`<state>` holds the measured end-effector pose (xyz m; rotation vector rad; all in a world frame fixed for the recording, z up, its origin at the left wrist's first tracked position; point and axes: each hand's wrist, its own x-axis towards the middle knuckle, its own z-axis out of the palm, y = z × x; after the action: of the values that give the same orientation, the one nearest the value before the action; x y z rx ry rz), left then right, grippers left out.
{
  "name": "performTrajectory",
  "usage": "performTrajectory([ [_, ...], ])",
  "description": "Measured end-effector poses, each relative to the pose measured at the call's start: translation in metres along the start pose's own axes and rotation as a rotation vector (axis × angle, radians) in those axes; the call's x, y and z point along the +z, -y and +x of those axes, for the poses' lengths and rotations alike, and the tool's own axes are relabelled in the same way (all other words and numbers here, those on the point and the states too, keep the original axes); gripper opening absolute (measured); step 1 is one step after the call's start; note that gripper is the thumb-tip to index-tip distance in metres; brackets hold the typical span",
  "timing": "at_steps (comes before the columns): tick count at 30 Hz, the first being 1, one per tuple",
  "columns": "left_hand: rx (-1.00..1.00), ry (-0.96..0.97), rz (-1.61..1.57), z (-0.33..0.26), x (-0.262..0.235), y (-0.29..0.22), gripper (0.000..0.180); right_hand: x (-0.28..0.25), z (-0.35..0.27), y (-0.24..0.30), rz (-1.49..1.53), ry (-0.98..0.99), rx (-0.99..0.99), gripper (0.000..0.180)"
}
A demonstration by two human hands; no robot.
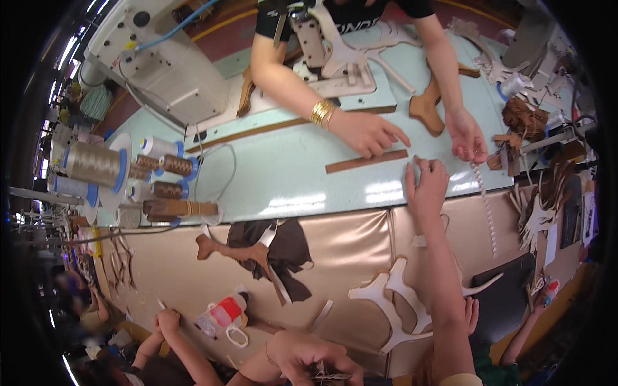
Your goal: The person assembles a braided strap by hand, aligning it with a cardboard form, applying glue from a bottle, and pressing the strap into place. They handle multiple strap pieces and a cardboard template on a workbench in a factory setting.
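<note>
My right hand (pixel 427 186) reaches from the lower edge over the pale blue-green table, palm down, fingers bent but apart. Nothing shows in it. Just left of its fingertips lies a narrow brown leather strip (pixel 367 161). Across from me, a person's hand (pixel 373 134) with gold bracelets touches the strip's far side. That person's other hand (pixel 468 138) pinches the top of a white scalloped strip (pixel 487 209) hanging over the table edge. My left hand (pixel 308 355) is low in the picture, fingers curled round something thin and shiny, mostly cut off.
A sewing machine (pixel 170 74) and thread spools (pixel 96 166) stand left. Brown and white branched pieces (pixel 389 302) and dark leather (pixel 283 248) lie on the gold-brown covering (pixel 347 238). A red-labelled bottle (pixel 225 312) lies lower left. Leather scraps (pixel 524 119) are piled right. Other people's hands (pixel 168 320) work nearby.
</note>
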<state>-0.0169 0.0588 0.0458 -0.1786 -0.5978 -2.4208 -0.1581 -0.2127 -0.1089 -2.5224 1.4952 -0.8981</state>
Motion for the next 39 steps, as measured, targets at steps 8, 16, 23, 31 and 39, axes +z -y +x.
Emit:
performTrajectory([
  [8,-0.121,0.12,0.069,-0.01,0.006,0.001,0.067,0.001,-0.005,0.001,-0.024,0.007,0.018,0.022],
  [16,-0.001,-0.118,-0.007,-0.029,0.03,0.019,0.071,-0.01,-0.016,0.004,0.3,-0.049,0.216,0.02],
  [23,0.142,-0.061,0.072,-0.031,0.031,0.038,0.077,-0.01,-0.025,0.01,0.271,-0.007,0.101,0.023],
  [31,0.209,-0.601,0.037,0.0,0.094,0.006,0.075,-0.014,-0.02,0.018,0.183,0.043,0.102,0.027],
  [39,-0.017,-0.084,0.028,-0.008,0.057,0.003,0.073,-0.019,-0.012,0.065,0.162,0.392,0.102,0.038],
])
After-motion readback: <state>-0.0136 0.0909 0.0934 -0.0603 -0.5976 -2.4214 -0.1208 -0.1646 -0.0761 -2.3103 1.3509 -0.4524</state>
